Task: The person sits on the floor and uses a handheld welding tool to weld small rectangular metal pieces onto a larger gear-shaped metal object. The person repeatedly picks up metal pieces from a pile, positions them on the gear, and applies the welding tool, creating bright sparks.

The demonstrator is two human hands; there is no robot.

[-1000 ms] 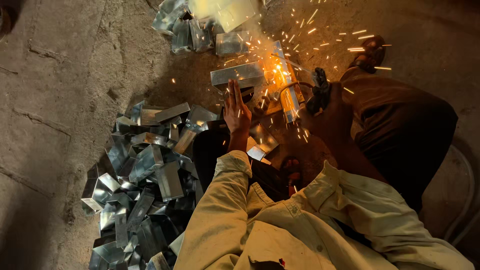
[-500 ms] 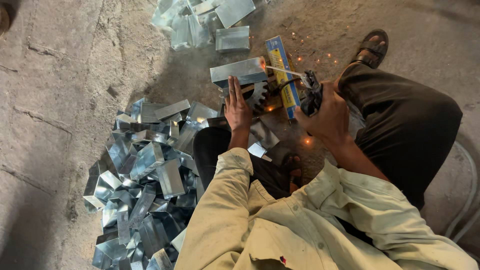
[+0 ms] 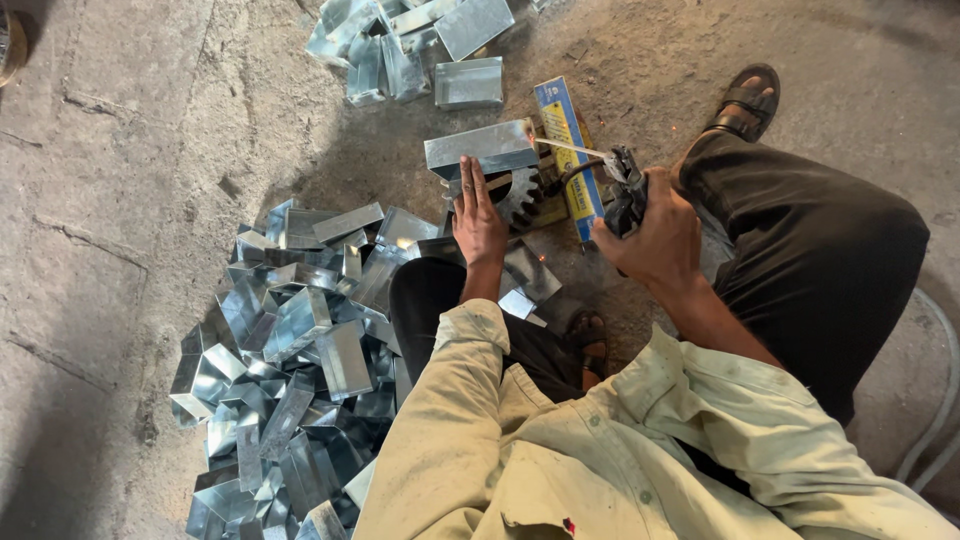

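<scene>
Head camera is looking down at me squatting on the concrete floor point(image 3: 120, 150). I am pressing my left hand point(image 3: 478, 218) flat, fingers together and stretched forward, against the near edge of a folded sheet-metal box point(image 3: 482, 148), which is lying on a toothed gear wheel point(image 3: 518, 195) in front of my knees. I am wrapping my right hand point(image 3: 650, 235) tightly around a dark electrode holder point(image 3: 622, 190), and its thin welding rod point(image 3: 572, 149) is reaching left so that the tip is sitting at the right end of the box. A long blue and yellow packet point(image 3: 566, 150) is lying on the floor just beyond the gear, under the rod. A big heap of shiny cut metal pieces point(image 3: 290, 350) is spreading out to my left, touching my dark trouser leg, and a smaller cluster of finished boxes point(image 3: 415, 45) is lying farther ahead, well apart from the heap. My sandalled foot point(image 3: 742, 100) is planted to the right of the packet.
</scene>
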